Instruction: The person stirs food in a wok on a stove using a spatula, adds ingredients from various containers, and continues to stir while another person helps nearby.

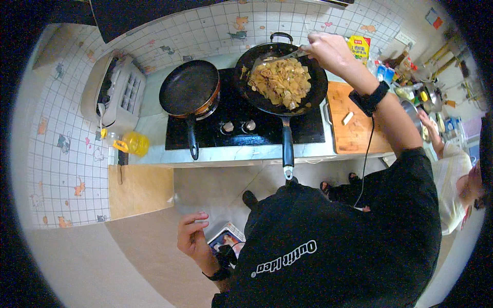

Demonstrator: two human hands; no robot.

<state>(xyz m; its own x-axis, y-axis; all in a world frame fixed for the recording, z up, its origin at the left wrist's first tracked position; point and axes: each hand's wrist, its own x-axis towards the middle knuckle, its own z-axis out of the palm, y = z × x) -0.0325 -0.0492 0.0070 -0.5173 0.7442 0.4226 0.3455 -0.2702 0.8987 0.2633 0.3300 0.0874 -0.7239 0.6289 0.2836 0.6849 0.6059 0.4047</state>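
Observation:
My right hand point(327, 52) grips the handle of a metal spatula point(283, 57) above the wok's back right rim. The spatula's blade reaches into the left part of a heap of sliced food point(279, 82), which looks like potato slices with browner strips. This heap lies in a dark wok point(319, 86) on the right side of a black glass cooktop point(254, 139). The wok's long black handle point(287, 142) points towards my body. Low on the left, my left hand point(194, 238) hangs away from the counter, fingers loosely bent and holding nothing.
A black frying pan point(188, 88) sits on the left burner. An oil bottle point(137, 144) and a white plastic unit point(131, 92) stand farther left. Right of the cooktop lies a wooden cutting board point(356, 134) with a pale piece point(347, 118). Another person point(448, 177) stands at the right, touching a metal bowl point(412, 111).

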